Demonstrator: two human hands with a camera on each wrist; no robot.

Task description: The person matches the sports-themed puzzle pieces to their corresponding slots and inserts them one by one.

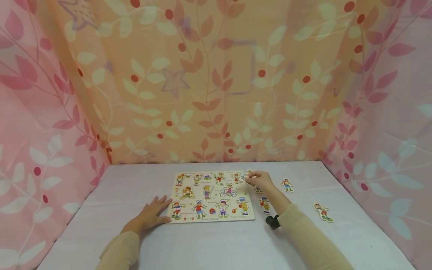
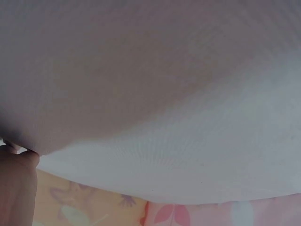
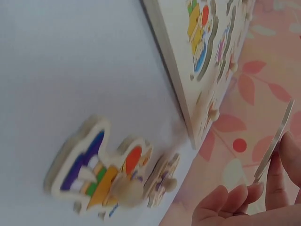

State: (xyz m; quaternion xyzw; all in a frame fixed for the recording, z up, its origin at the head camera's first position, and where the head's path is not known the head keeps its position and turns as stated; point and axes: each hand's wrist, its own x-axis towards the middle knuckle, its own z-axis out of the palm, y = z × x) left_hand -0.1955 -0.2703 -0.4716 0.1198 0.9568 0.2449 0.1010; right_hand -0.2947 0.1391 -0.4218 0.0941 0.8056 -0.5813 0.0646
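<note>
The table [image 1: 202,247] spans the foreground. The left hand [image 1: 152,213] rests on it, grasping nothing, fingers extended to the left edge of the board [image 1: 249,216]. The board lies flat, figures set across its face. Right of it lie loose pieces, including a ball player [image 1: 265,205] and a skateboarder [image 1: 323,212]. Farther back, the right hand [image 1: 262,180] pinches a thin piece [image 3: 274,140], raised near the board's far right corner. A leaf-patterned curtain [image 1: 209,101] hangs behind.
</note>
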